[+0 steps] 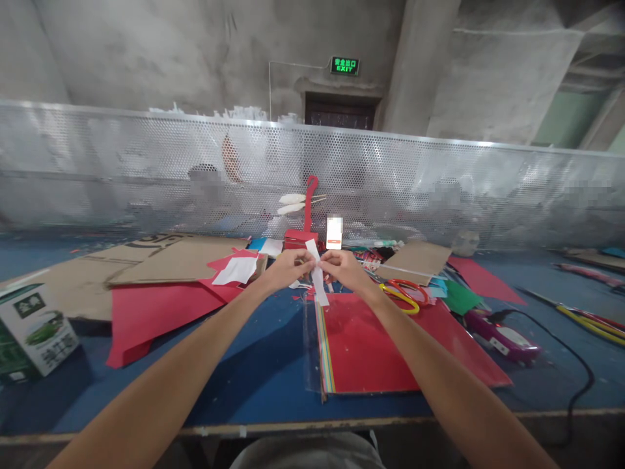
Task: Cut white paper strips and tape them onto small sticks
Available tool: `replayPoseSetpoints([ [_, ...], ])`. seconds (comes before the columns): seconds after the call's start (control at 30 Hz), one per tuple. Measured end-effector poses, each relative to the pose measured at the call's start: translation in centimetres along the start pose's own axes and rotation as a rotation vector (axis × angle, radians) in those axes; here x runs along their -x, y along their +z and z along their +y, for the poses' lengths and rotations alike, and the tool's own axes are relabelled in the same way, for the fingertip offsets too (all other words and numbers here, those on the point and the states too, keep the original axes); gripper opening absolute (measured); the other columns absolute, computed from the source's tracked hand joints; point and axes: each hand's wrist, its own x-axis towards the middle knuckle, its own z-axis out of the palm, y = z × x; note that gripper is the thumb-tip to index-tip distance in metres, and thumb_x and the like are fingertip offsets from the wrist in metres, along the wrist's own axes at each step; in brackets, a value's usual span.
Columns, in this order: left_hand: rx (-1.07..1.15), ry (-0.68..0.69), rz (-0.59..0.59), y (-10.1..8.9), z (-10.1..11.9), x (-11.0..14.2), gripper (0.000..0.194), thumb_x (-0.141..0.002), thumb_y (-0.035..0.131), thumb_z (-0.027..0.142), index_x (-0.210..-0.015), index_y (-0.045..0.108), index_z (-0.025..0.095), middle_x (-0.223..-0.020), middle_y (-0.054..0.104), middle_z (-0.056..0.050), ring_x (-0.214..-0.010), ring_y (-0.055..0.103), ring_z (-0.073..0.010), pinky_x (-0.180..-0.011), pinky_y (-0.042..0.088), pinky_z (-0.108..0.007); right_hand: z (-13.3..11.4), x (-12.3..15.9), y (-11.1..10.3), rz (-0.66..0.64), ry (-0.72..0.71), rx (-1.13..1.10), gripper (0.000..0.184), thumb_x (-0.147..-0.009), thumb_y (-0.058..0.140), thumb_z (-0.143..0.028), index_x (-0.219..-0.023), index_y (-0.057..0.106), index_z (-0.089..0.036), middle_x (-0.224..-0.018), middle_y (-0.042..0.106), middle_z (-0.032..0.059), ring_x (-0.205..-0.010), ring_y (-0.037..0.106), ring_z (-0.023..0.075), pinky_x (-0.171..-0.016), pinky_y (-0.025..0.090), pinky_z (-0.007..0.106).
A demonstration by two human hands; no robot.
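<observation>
Both my arms reach out over a blue table (244, 371). My left hand (288, 267) and my right hand (344, 267) meet above it and pinch a narrow white paper strip (318, 280) between their fingers. The strip runs from above the fingertips down past them, slightly slanted. Just below it lies a stack of coloured paper sheets in a clear sleeve (371, 345), red on top.
Red paper (156, 312) and cardboard sheets (166, 260) lie at the left, a printed box (36, 329) at the far left. Scissors (405, 294), a purple glue gun (498, 333) with black cable, green paper and a phone (334, 232) sit right and behind. A perforated metal screen (439, 182) closes the back.
</observation>
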Motion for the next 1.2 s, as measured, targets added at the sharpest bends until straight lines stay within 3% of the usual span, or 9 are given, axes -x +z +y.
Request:
replayPoseSetpoints([
  [0.23,0.001,0.015,-0.005,-0.14,-0.12,-0.03,0.028,-0.083,0.057,0.041,-0.084,0.063,0.013,-0.071,0.06,-0.002,-0.061,0.055,-0.0108,-0.056,0.043,-0.022,-0.4,0.17,0.02,-0.005,0.027,-0.032,0.021,-0.076,0.066,-0.037,-0.08,0.061,-0.016,-0.068,0.064,0.0019,-0.057,0.06,0.0127,-0.051,0.054,0.024],
  [0.73,-0.074,-0.019,0.028,0.14,-0.04,0.04,0.023,-0.081,0.057,0.037,-0.082,0.062,0.014,-0.069,0.062,-0.003,-0.06,0.057,-0.0119,-0.056,0.045,-0.023,0.46,-0.12,-0.07,-0.008,-0.063,0.092,0.022,-0.078,0.064,-0.039,-0.079,0.062,-0.016,-0.066,0.065,0.0024,-0.052,0.06,0.0126,-0.048,0.051,0.022],
  [1.2,0.102,-0.01,-0.008,-0.16,0.11,0.05,0.024,-0.079,0.061,0.039,-0.079,0.062,0.015,-0.068,0.059,0.0,-0.06,0.055,-0.0103,-0.058,0.045,-0.022,0.0,0.11,-0.05,-0.024,-0.02,0.008,0.026,-0.076,0.067,-0.042,-0.08,0.063,-0.016,-0.067,0.065,0.0023,-0.056,0.061,0.0132,-0.05,0.053,0.023],
])
